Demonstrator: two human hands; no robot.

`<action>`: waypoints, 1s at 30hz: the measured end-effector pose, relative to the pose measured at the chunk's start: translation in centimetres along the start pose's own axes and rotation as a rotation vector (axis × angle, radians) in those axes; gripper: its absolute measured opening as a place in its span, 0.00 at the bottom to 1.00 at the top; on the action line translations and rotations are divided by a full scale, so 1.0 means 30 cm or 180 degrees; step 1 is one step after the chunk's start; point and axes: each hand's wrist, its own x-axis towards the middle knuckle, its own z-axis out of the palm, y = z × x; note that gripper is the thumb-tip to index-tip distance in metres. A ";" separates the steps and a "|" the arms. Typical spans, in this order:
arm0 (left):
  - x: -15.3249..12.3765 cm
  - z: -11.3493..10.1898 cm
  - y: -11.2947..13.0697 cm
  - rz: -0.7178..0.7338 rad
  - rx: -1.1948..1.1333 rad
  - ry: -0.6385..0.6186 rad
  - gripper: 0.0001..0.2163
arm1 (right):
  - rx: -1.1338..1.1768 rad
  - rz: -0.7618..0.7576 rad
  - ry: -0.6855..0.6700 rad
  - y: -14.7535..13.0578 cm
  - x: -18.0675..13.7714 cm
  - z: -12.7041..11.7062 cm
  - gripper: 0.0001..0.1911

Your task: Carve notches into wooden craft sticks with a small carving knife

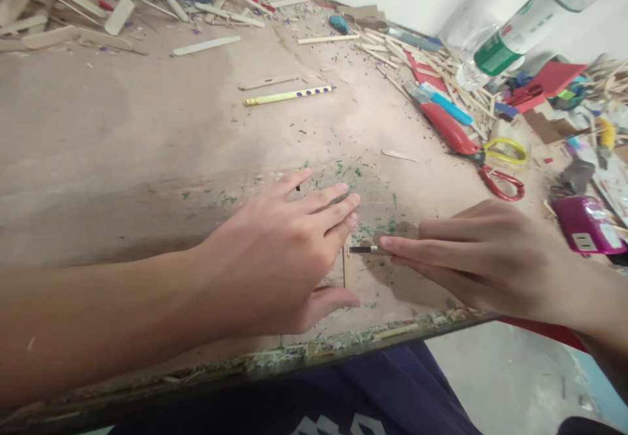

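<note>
My left hand [299,239] lies palm down with its fingers stretched out, spanning a narrow flat wooden stick [348,271]. The stick lies on the table, showing between the thumb and fingers, and the hand hides part of it. From the right, my right hand [485,258] pinches a slim craft knife [366,249] with a dark blade and a light metal collar. Its blade tip is at the upper end of the visible stick; I cannot tell whether it cuts in. Most of the knife's handle is hidden inside the fingers. Green shavings [363,229] are scattered around both hands.
Beyond my hands lie a yellow pencil [289,95] and a wooden stick [267,83]. Red-and-yellow-handled scissors [490,160], a blue cutter [449,104], a plastic bottle [510,36] and a purple object [586,222] crowd the right. Stick piles [69,3] stand at back left.
</note>
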 end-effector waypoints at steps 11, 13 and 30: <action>-0.002 -0.002 -0.001 -0.0043 -0.0051 -0.0109 0.35 | 0.0203 0.0429 0.0104 -0.033 -0.027 0.039 0.14; -0.004 -0.001 -0.001 -0.0029 -0.0050 -0.0122 0.36 | 0.0124 0.0372 0.0210 -0.027 -0.037 0.055 0.14; 0.000 -0.007 0.005 -0.0074 0.0016 -0.0131 0.37 | -0.0034 0.0067 -0.0141 -0.042 0.029 -0.036 0.18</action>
